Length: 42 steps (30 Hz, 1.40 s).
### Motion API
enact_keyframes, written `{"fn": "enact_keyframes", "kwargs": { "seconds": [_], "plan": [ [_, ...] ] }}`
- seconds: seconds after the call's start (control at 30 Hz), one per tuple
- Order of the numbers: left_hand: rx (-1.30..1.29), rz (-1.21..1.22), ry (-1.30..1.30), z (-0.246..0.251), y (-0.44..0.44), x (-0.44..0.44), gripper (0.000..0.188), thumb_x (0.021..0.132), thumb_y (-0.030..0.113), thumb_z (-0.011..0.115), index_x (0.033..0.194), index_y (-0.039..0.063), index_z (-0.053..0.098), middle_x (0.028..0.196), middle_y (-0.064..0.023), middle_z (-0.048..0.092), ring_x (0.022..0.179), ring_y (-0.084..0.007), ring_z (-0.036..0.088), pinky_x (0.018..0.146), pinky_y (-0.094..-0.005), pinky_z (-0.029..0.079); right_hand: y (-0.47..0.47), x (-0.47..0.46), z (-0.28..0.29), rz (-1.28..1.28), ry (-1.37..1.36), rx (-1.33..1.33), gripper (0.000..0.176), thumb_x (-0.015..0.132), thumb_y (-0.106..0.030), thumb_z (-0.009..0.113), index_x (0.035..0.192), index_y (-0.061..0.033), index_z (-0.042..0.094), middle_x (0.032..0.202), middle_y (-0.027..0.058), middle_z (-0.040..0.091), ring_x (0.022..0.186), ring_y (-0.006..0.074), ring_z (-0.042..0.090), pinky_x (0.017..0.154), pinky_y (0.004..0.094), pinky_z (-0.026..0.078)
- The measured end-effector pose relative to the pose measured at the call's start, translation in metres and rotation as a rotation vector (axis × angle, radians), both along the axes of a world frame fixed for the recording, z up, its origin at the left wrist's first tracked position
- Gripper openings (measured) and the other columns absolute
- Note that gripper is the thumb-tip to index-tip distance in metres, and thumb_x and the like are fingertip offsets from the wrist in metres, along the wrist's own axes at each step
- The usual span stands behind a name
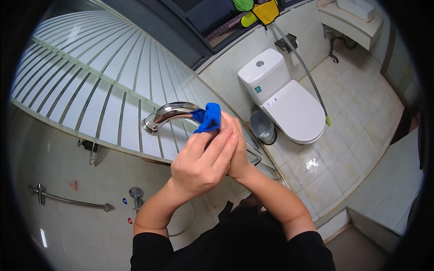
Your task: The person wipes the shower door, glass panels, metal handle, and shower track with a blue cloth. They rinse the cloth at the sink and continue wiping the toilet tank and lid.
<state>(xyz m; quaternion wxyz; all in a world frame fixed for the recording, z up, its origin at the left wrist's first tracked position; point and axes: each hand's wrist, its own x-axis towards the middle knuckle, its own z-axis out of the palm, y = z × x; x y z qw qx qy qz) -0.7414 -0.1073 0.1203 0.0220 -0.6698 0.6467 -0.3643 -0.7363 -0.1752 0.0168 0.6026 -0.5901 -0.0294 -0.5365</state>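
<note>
A curved chrome door handle (173, 110) is fixed to the striped glass shower door (115, 98). Around its right part lies a blue cloth (211, 118), bunched and folded. My left hand (201, 164) presses on the cloth and the handle from below, fingers stretched to the right. Just behind it, my right hand (239, 145) closes round the same place, its fingers partly hidden by the left hand. The two hands touch and overlap. How much cloth lies under the palms is hidden.
Beyond the glass stand a white toilet (295, 110) and a grey waste bin (262, 127). A long grey pole (305, 67) leans by the window, with yellow and green cloths (266, 12) above. At lower left are a chrome wall rail (74, 201) and a hand shower (135, 194).
</note>
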Motion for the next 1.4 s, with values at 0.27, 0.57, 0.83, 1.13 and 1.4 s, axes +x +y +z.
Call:
{"fn": "enact_keyframes", "kwargs": {
  "seconds": [0.27, 0.57, 0.83, 1.13, 1.4],
  "plan": [
    [0.007, -0.002, 0.012, -0.002, 0.002, 0.004, 0.029, 0.062, 0.006, 0.062, 0.09, 0.001, 0.063, 0.093, -0.0091, 0.062, 0.069, -0.0206, 0.055, 0.06, -0.0284, 0.046, 0.002, 0.002, 0.004, -0.066, -0.008, -0.042, 0.041, 0.08, -0.02, 0.053, 0.114, 0.0006, 0.047, 0.11, 0.0117, 0.049, 0.091, 0.0269, 0.048, 0.08, 0.0359, 0.038],
    [0.041, 0.049, 0.126, -0.007, 0.003, -0.007, 0.028, 0.065, 0.011, 0.062, 0.092, 0.005, 0.063, 0.103, -0.0103, 0.059, 0.088, -0.0253, 0.053, 0.076, -0.0356, 0.042, 0.002, -0.006, 0.004, -0.085, 0.04, -0.061, 0.037, 0.079, -0.017, 0.054, 0.111, 0.0016, 0.048, 0.112, 0.0125, 0.048, 0.096, 0.028, 0.048, 0.081, 0.037, 0.04],
    [-0.104, -0.106, 0.281, -0.033, 0.047, -0.022, 0.028, 0.069, 0.012, 0.06, 0.097, 0.008, 0.062, 0.114, -0.0139, 0.052, 0.105, -0.031, 0.045, 0.089, -0.0416, 0.034, 0.03, -0.032, -0.002, 0.065, -0.12, -0.083, 0.028, 0.077, -0.011, 0.056, 0.102, 0.002, 0.054, 0.112, 0.0145, 0.053, 0.106, 0.0322, 0.049, 0.091, 0.0431, 0.036],
    [-0.626, -0.237, 0.695, -0.082, 0.09, -0.008, 0.034, 0.076, 0.006, 0.051, 0.11, 0.004, 0.052, 0.127, -0.019, 0.033, 0.116, -0.037, 0.036, 0.096, -0.0439, 0.031, 0.041, -0.03, 0.011, 0.011, -0.23, -0.261, 0.047, 0.062, 0.012, 0.052, 0.108, 0.0017, 0.053, 0.112, 0.0211, 0.054, 0.104, 0.0362, 0.052, 0.092, 0.0437, 0.037],
    [-0.55, -0.401, 0.88, -0.079, 0.084, 0.008, 0.041, 0.076, 0.007, 0.05, 0.116, -0.002, 0.048, 0.128, -0.0213, 0.038, 0.119, -0.0414, 0.034, 0.099, -0.0456, 0.027, 0.042, -0.02, 0.013, -0.179, -0.247, -0.358, 0.043, 0.066, 0.012, 0.053, 0.109, 0.0063, 0.052, 0.107, 0.0289, 0.053, 0.098, 0.0403, 0.056, 0.083, 0.039, 0.045]
  ]
}}
